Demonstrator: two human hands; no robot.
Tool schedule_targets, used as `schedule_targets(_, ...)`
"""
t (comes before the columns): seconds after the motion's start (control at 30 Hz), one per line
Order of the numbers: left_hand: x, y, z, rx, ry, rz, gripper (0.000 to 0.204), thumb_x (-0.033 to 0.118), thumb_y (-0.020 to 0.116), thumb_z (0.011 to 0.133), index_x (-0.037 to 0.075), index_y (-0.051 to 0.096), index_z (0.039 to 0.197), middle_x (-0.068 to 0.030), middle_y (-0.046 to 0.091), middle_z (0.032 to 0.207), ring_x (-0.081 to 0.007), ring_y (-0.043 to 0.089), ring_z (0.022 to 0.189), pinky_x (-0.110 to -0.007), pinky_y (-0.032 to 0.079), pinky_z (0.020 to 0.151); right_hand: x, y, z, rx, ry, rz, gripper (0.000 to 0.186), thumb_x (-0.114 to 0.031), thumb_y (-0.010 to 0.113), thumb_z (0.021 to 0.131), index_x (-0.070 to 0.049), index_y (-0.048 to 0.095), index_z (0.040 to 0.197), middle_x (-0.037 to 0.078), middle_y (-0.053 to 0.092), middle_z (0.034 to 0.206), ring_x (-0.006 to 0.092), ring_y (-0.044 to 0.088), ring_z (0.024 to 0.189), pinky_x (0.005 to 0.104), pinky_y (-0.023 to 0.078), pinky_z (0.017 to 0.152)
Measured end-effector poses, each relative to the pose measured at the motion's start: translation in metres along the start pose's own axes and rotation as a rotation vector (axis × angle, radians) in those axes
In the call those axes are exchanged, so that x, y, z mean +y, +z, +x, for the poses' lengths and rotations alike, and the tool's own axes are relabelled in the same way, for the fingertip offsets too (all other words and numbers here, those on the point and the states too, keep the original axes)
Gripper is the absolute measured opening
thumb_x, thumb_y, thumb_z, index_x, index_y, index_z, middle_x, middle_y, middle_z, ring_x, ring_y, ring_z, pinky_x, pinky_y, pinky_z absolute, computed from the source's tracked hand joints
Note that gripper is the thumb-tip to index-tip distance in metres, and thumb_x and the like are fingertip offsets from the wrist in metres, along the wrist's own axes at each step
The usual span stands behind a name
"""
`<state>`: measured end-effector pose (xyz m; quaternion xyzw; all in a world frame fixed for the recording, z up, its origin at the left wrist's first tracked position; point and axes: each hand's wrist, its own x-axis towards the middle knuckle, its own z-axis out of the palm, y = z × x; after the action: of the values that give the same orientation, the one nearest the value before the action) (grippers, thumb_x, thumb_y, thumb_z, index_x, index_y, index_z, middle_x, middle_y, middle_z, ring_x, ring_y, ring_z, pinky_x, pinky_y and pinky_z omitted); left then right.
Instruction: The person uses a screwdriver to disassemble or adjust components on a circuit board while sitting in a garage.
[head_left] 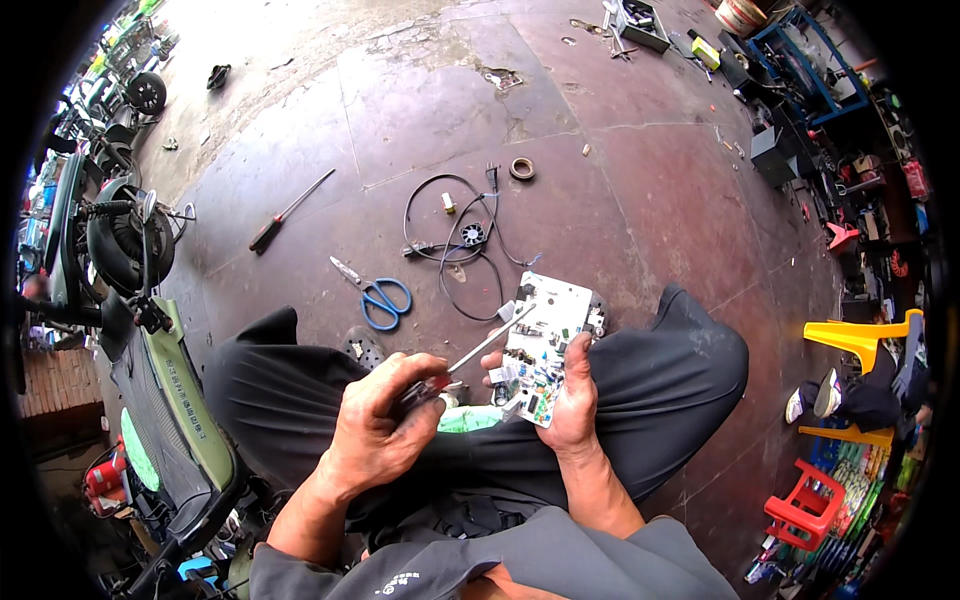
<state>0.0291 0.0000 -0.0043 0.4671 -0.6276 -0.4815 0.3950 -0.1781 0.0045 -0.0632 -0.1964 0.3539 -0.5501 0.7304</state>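
Note:
My left hand is closed round the red handle of a screwdriver. Its long metal shaft slants up to the right, and the tip lies over a circuit board. My right hand grips that board from its lower right side, thumb along the edge. White and roughly rectangular, the board carries coils, capacitors and other small parts, densest on its lower half. Wires run from its upper left corner. A dark part shows behind its right edge. Some of my right fingers are hidden beneath the board.
Blue-handled scissors, another screwdriver, a black power cord, a small fan and a tape roll lie on the floor ahead. An electric scooter stands left. At right are a yellow stool and a red stool.

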Motion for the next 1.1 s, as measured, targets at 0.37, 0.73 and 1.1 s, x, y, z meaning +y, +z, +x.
schedule_targets(0.37, 0.009, -0.003, 0.000, -0.101, -0.081, 0.022, 0.029, -0.010, 0.062, 0.082, -0.005, 0.059, 0.110, -0.0091, 0.063, 0.093, -0.0159, 0.068, 0.081, -0.027, 0.051, 0.074, 0.000, 0.002, -0.005, -0.020, -0.038, -0.123, 0.078, -0.065, 0.035, 0.095, 0.002, 0.045, 0.132, 0.018, 0.063, 0.115, 0.0259, 0.068, 0.096, 0.0391, 0.059, 0.078)
schedule_targets(0.73, 0.005, 0.000, -0.010, 0.104, -0.163, -0.237, 0.031, -0.008, 0.062, 0.084, -0.003, 0.059, 0.114, -0.0062, 0.062, 0.103, -0.0105, 0.060, 0.093, -0.024, 0.048, 0.081, -0.001, 0.006, -0.006, -0.016, -0.056, -0.073, 0.075, -0.064, 0.034, 0.096, 0.001, 0.046, 0.133, 0.018, 0.062, 0.117, 0.0266, 0.067, 0.098, 0.0392, 0.058, 0.080)
schedule_targets(1.1, 0.029, -0.067, 0.013, 0.370, 0.049, -0.106, 0.045, -0.009, 0.057, 0.086, 0.000, 0.053, 0.130, -0.0063, 0.059, 0.116, -0.0140, 0.058, 0.108, -0.025, 0.044, 0.093, -0.017, -0.002, 0.003, -0.036, 0.021, 0.242, 0.061, -0.050, 0.041, 0.099, -0.001, 0.044, 0.136, 0.022, 0.059, 0.124, 0.0340, 0.062, 0.109, 0.0479, 0.057, 0.083)
